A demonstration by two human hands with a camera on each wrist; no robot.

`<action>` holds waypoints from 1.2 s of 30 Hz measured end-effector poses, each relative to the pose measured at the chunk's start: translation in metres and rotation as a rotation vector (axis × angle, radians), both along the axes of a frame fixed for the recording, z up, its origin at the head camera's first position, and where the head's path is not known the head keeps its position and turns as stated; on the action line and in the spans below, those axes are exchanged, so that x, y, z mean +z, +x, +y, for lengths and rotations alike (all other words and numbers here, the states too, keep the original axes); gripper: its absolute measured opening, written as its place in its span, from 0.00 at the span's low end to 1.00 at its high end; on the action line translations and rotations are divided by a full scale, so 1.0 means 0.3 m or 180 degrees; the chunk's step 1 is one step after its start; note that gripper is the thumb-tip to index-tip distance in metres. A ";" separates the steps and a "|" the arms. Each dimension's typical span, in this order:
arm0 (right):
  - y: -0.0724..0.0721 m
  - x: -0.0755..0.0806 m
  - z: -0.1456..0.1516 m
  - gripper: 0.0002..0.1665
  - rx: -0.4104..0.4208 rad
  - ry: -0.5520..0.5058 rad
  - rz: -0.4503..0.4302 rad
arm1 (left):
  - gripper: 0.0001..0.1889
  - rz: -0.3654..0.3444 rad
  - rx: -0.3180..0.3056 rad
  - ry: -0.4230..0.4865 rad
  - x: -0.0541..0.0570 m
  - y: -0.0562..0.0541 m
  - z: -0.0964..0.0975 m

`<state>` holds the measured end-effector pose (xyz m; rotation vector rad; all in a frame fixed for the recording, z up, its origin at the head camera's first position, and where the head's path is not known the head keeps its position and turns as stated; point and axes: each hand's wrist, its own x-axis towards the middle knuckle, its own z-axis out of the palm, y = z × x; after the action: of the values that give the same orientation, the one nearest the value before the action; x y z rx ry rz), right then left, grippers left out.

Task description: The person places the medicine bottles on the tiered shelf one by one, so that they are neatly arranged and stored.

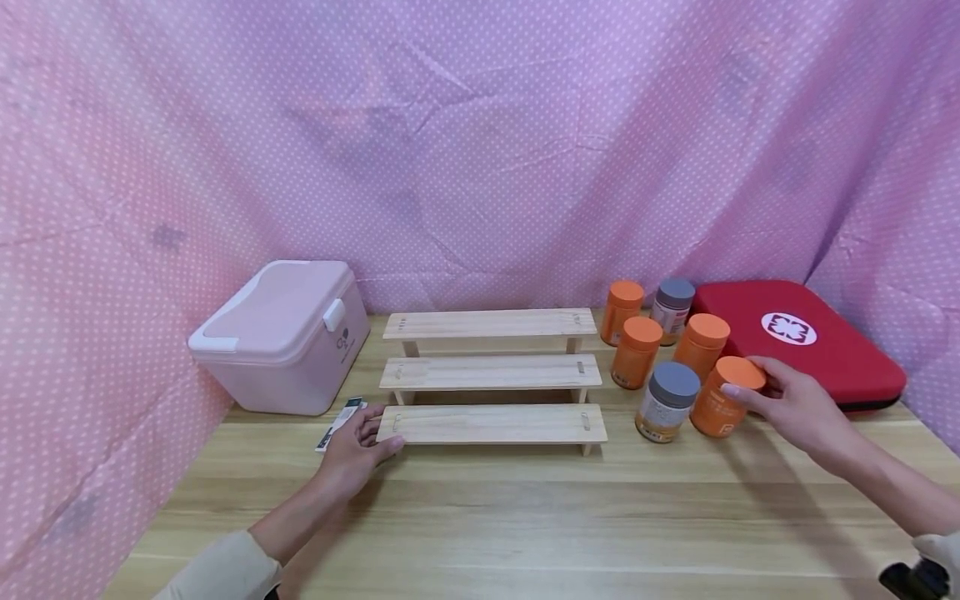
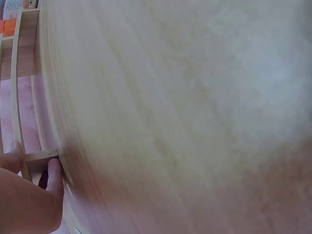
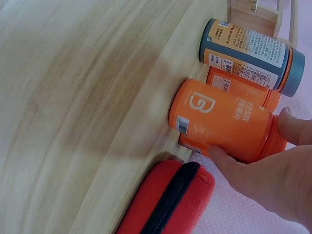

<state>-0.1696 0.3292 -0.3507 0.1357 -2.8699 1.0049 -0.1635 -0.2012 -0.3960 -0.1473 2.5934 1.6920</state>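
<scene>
A three-tier wooden rack (image 1: 491,423) stands mid-table. My left hand (image 1: 352,450) holds the left end of its lowest step, thumb at the front edge; in the left wrist view its fingers are around the step's leg (image 2: 43,156). On the right, my right hand (image 1: 798,404) grips an orange pill bottle (image 1: 723,408) near its orange lid. In the right wrist view this orange bottle (image 3: 219,119) has a white logo, with thumb and fingers on either side of it. Beside it stands a grey-lidded bottle (image 1: 666,404), its label showing in the right wrist view.
Several other bottles, such as an orange one (image 1: 636,354) and a grey-lidded one (image 1: 671,308), stand behind. A red first-aid case (image 1: 840,350) lies at the right. A pale pink lidded box (image 1: 288,342) stands left, near a small printed packet (image 1: 330,429). Pink dotted cloth (image 1: 480,167) hangs behind.
</scene>
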 end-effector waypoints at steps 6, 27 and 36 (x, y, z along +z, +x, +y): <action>0.009 0.050 0.011 0.36 -0.0057 0.0086 0.0145 | 0.32 -0.0018 0.0006 0.0001 -0.002 -0.001 0.002; -0.052 0.436 -0.057 0.38 -0.0055 -0.0234 0.0462 | 0.32 -0.0049 -0.0051 -0.0089 -0.002 -0.005 -0.002; -0.161 0.538 -0.350 0.32 0.0607 -0.0516 0.0383 | 0.31 -0.0065 -0.0020 -0.0079 0.002 -0.003 -0.003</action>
<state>-0.2179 0.2242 -0.1891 0.4479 -2.6932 1.2123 -0.1643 -0.2021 -0.3954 -0.1563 2.5984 1.6478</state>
